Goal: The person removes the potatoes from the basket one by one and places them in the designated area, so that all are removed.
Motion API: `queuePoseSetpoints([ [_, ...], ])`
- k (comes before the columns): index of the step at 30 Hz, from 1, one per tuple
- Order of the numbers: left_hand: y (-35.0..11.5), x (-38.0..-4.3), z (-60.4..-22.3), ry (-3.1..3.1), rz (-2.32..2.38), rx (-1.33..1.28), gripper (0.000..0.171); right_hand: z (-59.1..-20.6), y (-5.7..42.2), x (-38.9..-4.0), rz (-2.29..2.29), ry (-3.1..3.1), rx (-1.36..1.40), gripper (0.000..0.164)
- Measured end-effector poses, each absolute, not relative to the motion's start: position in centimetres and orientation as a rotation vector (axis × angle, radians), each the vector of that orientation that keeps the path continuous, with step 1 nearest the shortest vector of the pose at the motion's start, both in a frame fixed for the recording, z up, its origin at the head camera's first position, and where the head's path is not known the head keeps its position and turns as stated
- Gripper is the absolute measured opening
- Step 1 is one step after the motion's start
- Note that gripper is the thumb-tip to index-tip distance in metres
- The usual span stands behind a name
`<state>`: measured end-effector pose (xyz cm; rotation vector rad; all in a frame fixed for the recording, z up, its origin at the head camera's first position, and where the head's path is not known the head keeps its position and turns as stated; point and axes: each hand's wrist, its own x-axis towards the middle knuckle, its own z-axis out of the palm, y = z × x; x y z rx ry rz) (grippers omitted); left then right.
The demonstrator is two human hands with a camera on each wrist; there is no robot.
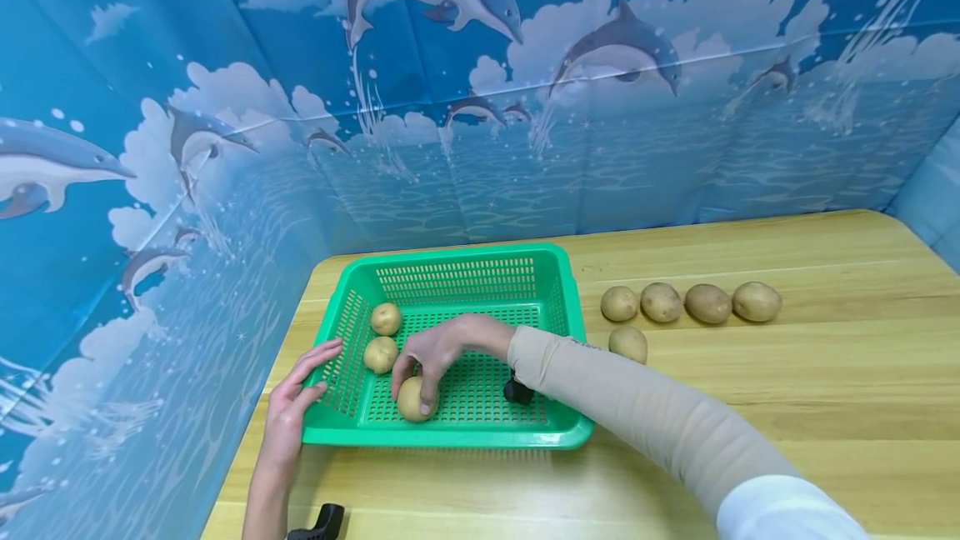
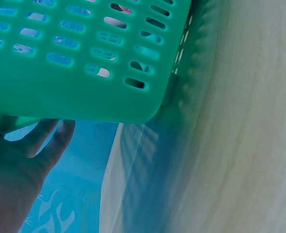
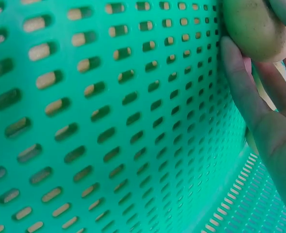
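Inside the green plastic basket (image 1: 465, 438), my right hand (image 1: 442, 348) grips a potato (image 1: 414, 400) near the left front corner, low over the slotted floor. The right wrist view shows fingers and thumb around that potato (image 3: 254, 29). Two more potatoes, one farther back (image 1: 386, 319) and one nearer (image 1: 381, 354), sit in a column along the basket's left side. My left hand (image 1: 288, 407) holds the basket's left rim, with fingers over the edge. In the left wrist view, the left hand (image 2: 16, 170) is beside the basket's slotted wall (image 2: 79, 92).
Right of the basket, several potatoes (image 1: 708, 304) stand in a row on the wooden table (image 1: 825, 390), and one potato (image 1: 628, 344) lies in front of them, partly behind the right sleeve. A black object (image 1: 322, 523) is at the front edge. A dolphin-print curtain (image 1: 480, 165) hangs behind.
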<state>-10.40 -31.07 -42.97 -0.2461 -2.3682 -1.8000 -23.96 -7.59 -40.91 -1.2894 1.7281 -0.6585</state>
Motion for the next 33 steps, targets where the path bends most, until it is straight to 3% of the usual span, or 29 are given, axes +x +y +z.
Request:
queuePoseSetpoints([
  [9, -31.1, -10.4, -43.0, -2.362, -1.823, -0.239, 0.044, -40.7, -7.4, -24.1, -0.751, 1.749, -1.212, 0.037],
  [33, -31.1, -10.4, -43.0, -2.352, -1.805, -0.278, 0.045, -39.4, -6.9, -26.3, -1.355, 1.854, -1.068, 0.05],
])
